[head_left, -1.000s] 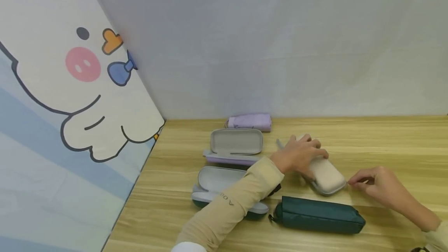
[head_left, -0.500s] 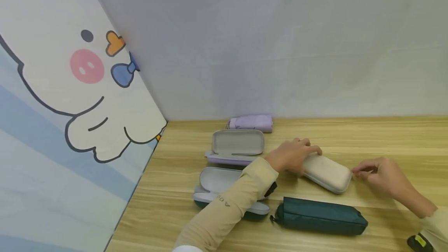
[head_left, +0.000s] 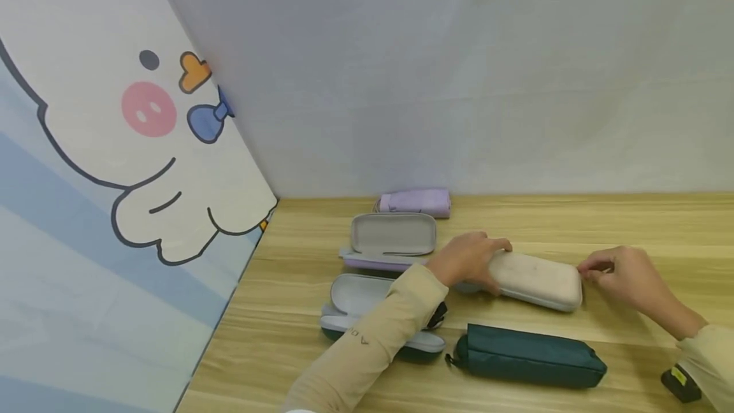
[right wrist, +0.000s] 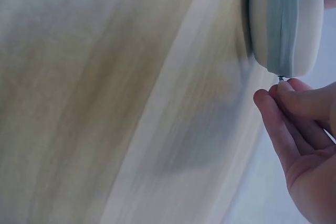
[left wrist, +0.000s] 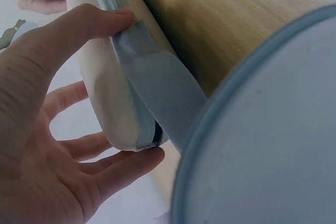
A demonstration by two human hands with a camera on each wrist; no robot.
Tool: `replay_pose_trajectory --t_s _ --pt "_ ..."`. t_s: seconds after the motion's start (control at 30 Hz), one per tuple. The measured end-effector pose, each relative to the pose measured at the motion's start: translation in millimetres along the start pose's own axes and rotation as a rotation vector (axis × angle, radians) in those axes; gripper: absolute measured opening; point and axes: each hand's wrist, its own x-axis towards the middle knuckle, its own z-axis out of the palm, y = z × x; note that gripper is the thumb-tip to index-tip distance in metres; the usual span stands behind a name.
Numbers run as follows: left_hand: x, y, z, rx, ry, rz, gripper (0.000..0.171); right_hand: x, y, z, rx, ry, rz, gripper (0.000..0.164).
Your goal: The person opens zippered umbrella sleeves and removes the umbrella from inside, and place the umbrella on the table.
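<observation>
A cream zip-up case [head_left: 536, 279] with a pale blue-grey zip band lies closed on the wooden table. My left hand [head_left: 471, 260] grips its left end, thumb on one side and fingers on the other. In the left wrist view, a grey strap [left wrist: 157, 77] hangs off that end, under the thumb tip. At the opposite end my right hand [head_left: 627, 276] pinches the small zip pull [right wrist: 281, 79] between thumb and fingers; most of the pull is hidden. The zip looks drawn together at this end.
Left of the hands stand two opened cases with grey linings, one lilac outside [head_left: 392, 234], one dark green [head_left: 361, 295], partly behind the left sleeve. A dark green folded umbrella [head_left: 533, 357] lies in front; a lilac one [head_left: 415, 201] is by the back wall.
The cream case has turned to lie more nearly sideways, and its left end swung toward me. My left hand has shifted left and down along it. The right hand keeps its pinch, moving slightly up.
</observation>
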Motion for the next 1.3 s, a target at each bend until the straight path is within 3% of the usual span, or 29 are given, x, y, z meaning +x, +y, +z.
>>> replay_pose_trajectory --t_s 0.27,0.83,1.3 --pt "-6.9 0.5 2.7 -0.054 0.056 -0.002 0.076 2.8 1.2 -1.3 -0.009 0.032 -0.016 0.013" --pt "-15.7 5.6 5.8 -0.105 0.139 -0.037 0.072 -3.6 -0.2 -8.3 -0.029 0.019 -0.003 0.009" --pt "-21.3 5.6 5.5 -0.133 0.17 -0.052 0.071 -11.6 -3.3 -10.5 -0.053 0.046 -0.047 0.014"
